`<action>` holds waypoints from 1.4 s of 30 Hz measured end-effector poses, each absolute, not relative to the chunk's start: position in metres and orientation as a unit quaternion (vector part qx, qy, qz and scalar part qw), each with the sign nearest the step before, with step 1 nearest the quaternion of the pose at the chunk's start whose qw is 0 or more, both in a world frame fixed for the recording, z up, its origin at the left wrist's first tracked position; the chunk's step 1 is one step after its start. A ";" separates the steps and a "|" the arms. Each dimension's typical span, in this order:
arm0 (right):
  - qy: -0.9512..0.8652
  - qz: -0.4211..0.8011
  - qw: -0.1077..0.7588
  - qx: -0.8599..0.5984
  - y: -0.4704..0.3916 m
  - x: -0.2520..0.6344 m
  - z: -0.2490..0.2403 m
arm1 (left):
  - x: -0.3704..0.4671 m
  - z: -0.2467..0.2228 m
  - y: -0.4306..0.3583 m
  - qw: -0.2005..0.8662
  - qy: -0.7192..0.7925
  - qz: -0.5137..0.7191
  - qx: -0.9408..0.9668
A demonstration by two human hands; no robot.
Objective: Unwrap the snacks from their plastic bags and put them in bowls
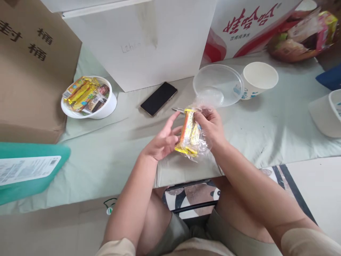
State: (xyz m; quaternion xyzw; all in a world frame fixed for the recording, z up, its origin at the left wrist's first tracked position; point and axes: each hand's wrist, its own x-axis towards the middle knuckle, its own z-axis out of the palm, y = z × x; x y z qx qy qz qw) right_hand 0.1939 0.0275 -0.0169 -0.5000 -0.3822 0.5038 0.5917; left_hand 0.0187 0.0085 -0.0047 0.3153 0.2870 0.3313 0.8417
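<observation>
In front of me, over the table's near edge, my right hand (211,128) is closed on a clear plastic bag (204,144) with yellow-wrapped snack packets (187,129) in or against it; the film makes it hard to tell which. My left hand (165,140) is on the packets' left side, its fingers apart and the index finger stretched forward. Whether its fingertips touch the wrapper is hard to tell. Just past that index finger lies a slim silver pen-like thing (179,110), partly hidden by the packets. A black phone (159,98) lies flat beyond my left hand.
A white bowl (110,106) of wrapped snacks stands left. Behind my right hand are a clear plastic tub (218,80) and a white paper cup (259,80). White boxes (160,42) line the back. A brown carton (32,81) and a green package (34,188) flank the left.
</observation>
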 end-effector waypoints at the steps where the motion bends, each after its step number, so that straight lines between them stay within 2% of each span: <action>1: -0.382 0.485 0.599 -0.509 0.028 0.194 -0.017 | 0.020 -0.004 0.008 0.836 0.288 0.317 0.344; 7: -0.491 0.379 0.590 -0.517 0.026 0.195 -0.019 | 0.038 -0.011 0.004 0.739 0.360 0.353 0.448; 13: -0.620 0.280 0.556 -0.477 0.016 0.208 -0.018 | 0.028 -0.019 0.008 0.720 0.366 0.343 0.479; 18: -0.726 0.298 0.492 -0.377 0.010 0.212 -0.019 | 0.026 -0.020 0.009 0.669 0.350 0.357 0.550; 21: -0.724 0.318 0.490 -0.367 0.009 0.215 -0.018 | 0.026 -0.022 0.011 0.615 0.349 0.394 0.587; 25: -0.687 0.315 0.513 -0.407 0.008 0.218 -0.016 | 0.021 -0.024 0.017 0.577 0.427 0.419 0.557; 33: -0.758 0.275 0.427 -0.409 0.001 0.192 -0.015 | 0.006 -0.016 0.013 0.520 0.504 0.452 0.520; 37: -0.757 0.232 0.447 -0.416 0.003 0.166 0.008 | -0.020 -0.009 0.011 0.491 0.565 0.480 0.458; 42: -0.807 0.232 0.443 -0.315 0.054 0.080 0.053 | -0.059 -0.004 0.016 0.477 0.594 0.516 0.392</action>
